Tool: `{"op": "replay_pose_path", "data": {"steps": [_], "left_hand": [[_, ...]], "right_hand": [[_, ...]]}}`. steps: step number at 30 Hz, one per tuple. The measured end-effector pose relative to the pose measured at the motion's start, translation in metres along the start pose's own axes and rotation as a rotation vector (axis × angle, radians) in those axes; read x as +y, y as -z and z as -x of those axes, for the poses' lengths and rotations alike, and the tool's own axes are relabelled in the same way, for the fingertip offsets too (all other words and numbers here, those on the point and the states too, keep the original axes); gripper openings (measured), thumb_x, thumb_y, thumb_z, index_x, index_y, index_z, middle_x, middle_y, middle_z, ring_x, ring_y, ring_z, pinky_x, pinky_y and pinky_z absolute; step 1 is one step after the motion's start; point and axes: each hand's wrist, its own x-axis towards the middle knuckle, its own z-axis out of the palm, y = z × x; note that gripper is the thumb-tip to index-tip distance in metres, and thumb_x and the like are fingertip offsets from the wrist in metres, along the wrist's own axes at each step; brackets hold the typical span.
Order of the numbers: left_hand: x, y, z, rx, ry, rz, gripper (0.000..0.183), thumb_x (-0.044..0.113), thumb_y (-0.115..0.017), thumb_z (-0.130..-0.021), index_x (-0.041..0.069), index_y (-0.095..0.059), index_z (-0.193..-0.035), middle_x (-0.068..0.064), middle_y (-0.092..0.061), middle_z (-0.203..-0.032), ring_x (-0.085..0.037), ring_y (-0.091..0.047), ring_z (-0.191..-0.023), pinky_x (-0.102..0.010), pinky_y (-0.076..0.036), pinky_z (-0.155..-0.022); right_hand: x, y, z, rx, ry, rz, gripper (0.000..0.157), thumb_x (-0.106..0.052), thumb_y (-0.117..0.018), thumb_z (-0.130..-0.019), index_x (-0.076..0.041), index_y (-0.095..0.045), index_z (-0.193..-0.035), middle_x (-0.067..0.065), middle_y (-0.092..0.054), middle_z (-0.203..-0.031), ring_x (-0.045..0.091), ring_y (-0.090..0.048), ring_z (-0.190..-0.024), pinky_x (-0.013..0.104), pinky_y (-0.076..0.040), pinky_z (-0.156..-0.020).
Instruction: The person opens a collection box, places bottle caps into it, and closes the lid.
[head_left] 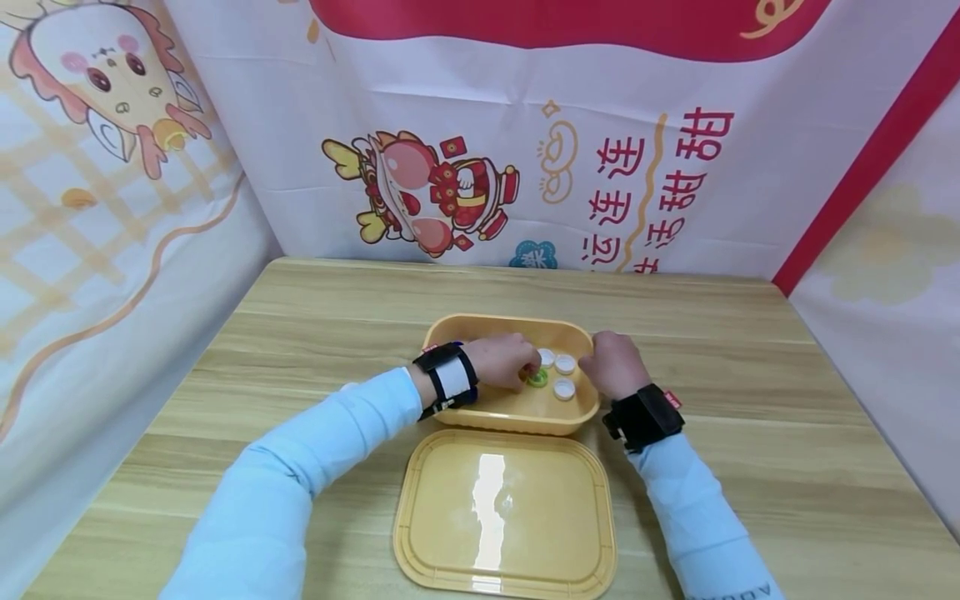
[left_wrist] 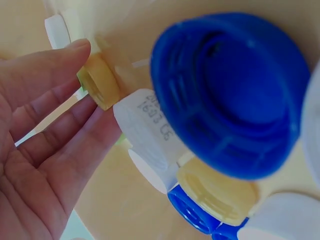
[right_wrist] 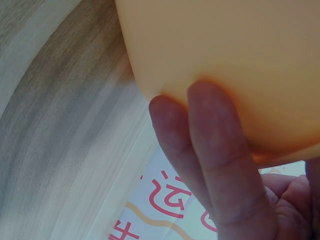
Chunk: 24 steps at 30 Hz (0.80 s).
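Note:
A yellow-orange plastic box (head_left: 517,425) stands on the table with several bottle caps inside. Reaching into it, my left hand (head_left: 504,360) pinches a yellow bottle cap (left_wrist: 99,81) between thumb and fingers. Close to that hand lie a white cap (left_wrist: 147,127) with printed figures and, large in the left wrist view, a blue cap (left_wrist: 235,95). A green cap (head_left: 537,378) and white caps (head_left: 564,389) sit on the box floor near the fingertips. My right hand (head_left: 617,367) grips the box's right end, its fingers (right_wrist: 217,135) against the outer wall.
A flat yellow lid (head_left: 540,517) lies on the wooden table (head_left: 750,400) just in front of the box. Printed cloth (head_left: 465,92) hangs behind the table and along its sides. A small white thing (head_left: 348,387) shows partly behind the left sleeve.

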Motion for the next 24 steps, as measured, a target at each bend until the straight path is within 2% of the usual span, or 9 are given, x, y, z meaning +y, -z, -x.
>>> {"op": "replay_pose_path", "data": {"steps": [7, 13, 16, 24], "left_hand": [[0.000, 0.008, 0.007, 0.021, 0.019, 0.025, 0.026, 0.006, -0.075, -0.084, 0.009, -0.072, -0.110, 0.000, -0.068, -0.105, -0.011, -0.060, -0.091, -0.024, -0.050, -0.083], [-0.003, 0.022, 0.017, 0.053, 0.018, 0.036, 0.027, 0.009, -0.077, -0.083, 0.007, -0.071, -0.109, -0.005, -0.068, -0.107, -0.019, -0.061, -0.100, -0.029, -0.050, -0.087], [-0.006, 0.028, 0.026, 0.078, 0.018, 0.022, 0.028, 0.010, -0.077, -0.084, 0.006, -0.070, -0.111, -0.007, -0.067, -0.108, -0.023, -0.060, -0.101, -0.031, -0.049, -0.088], [-0.012, 0.049, 0.055, 0.174, 0.072, -0.008, 0.029, 0.016, -0.076, -0.086, 0.009, -0.069, -0.114, -0.007, -0.067, -0.110, -0.022, -0.060, -0.101, -0.031, -0.048, -0.087]], "right_hand": [[0.000, 0.000, 0.000, 0.005, 0.006, -0.012, 0.011, -0.004, -0.056, -0.090, 0.005, -0.062, -0.089, 0.012, -0.059, -0.074, 0.023, -0.055, -0.062, 0.029, -0.045, -0.053], [0.001, -0.002, 0.000, 0.009, 0.011, -0.015, 0.011, -0.003, -0.055, -0.089, 0.005, -0.062, -0.087, 0.012, -0.059, -0.073, 0.023, -0.055, -0.061, 0.029, -0.045, -0.053], [0.001, -0.002, 0.000, 0.017, 0.017, -0.009, 0.010, -0.003, -0.055, -0.089, 0.004, -0.062, -0.085, 0.012, -0.058, -0.072, 0.023, -0.054, -0.060, 0.029, -0.045, -0.052], [0.001, -0.003, 0.000, 0.020, 0.035, -0.014, 0.011, -0.002, -0.055, -0.089, 0.005, -0.064, -0.088, 0.011, -0.059, -0.073, 0.022, -0.055, -0.060, 0.029, -0.045, -0.053]]}}
